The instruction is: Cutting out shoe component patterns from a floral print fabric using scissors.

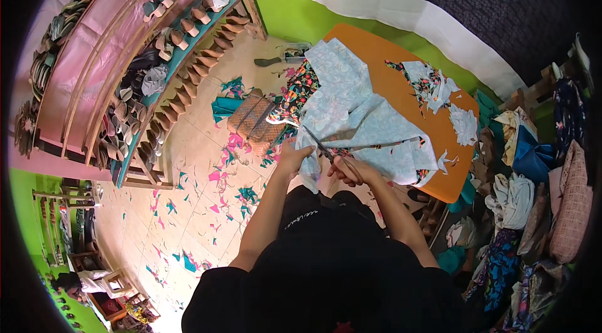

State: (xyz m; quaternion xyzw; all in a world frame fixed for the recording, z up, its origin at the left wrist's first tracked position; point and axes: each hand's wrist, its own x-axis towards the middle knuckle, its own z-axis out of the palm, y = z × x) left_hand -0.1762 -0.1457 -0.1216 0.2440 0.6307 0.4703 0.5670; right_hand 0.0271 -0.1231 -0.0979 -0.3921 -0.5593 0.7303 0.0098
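A large piece of fabric (342, 91), pale blue on its back and dark floral on its face, is draped over the orange table (382, 44) and hangs past its near left edge. My left hand (295, 157) is closed on the fabric's near left edge, a corner dangling beside it. In my right hand (351, 170) is a pair of scissors (321, 147), fingers wrapped round the handles. The blades point away and to the left, lying against the fabric close to my left hand. Whether the blades are parted is hard to make out.
Cut fabric scraps (429, 85) lie on the table's far right. More scraps (248, 195) litter the tiled floor, near a brown woven bag (251, 116). A shoe rack (188, 51) stands at the left. Piled cloth (514, 201) crowds the right side.
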